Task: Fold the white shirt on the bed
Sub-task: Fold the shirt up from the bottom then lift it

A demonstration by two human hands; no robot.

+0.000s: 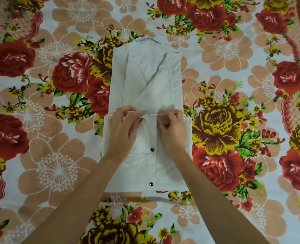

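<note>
While both hands pinch the same folded edge, the contents run as follows.

Item 1, bed [45, 173]: covered by a floral sheet of red and yellow roses on a pale ground, extending on every side of the grip.

Item 2, white shirt [145, 81]: lies flat at the middle of the bed, its sides already turned inward to form a long panel. The collar end lies well beyond the grip; the hem portion has been brought up over the panel, so its leading edge sits under the fingertips and its button placket runs back toward the person.

Item 3, left hand [122, 131] and right hand [172, 127]: each grip is closed narrowly on that leading edge, the two just beside each other at the placket.

Item 4, buttons [152, 149]: two dark ones show behind the grip, along the placket.

Handling note, as a judgement: the fold is partly complete. To finish it cleanly, carry the edge onward toward the collar with both grips level, keep the placket centred, then press the crease flat.

Markings: no brand, label or legible writing shows.
</note>
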